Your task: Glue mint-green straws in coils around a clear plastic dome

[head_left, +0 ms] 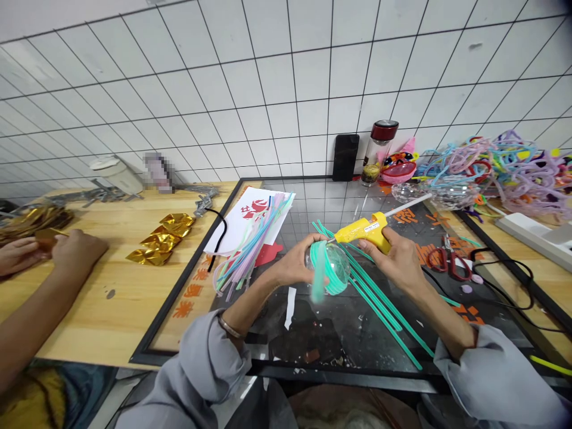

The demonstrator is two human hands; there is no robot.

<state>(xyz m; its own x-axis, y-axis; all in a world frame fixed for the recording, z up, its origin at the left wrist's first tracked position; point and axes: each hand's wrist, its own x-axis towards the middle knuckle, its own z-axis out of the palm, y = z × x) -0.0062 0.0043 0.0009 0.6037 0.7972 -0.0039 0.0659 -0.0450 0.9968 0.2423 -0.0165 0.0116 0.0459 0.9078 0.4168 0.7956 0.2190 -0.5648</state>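
Note:
My left hand (298, 262) grips a clear plastic ball (342, 265) that is partly wrapped in rows of green pipe cleaner. A loose, blurred end of the green pipe cleaner (319, 280) hangs down in front of it. In my right hand (395, 259) is a yellow glue gun (364, 229), its nozzle at the upper edge of the ball, touching or very close. A white glue stick (409, 204) pokes out of its rear. Several straight green pipe cleaners (379, 310) lie on the dark board below both hands.
Pastel pipe cleaners (254, 238) rest on white paper (232, 208) to the left. Red-handled scissors (449, 262) and a black cord (527, 286) lie right. A jar (378, 155), a phone (345, 158) and tangled pipe cleaners (513, 173) line the wall. At left, another person's hands (75, 250) hold gold foil.

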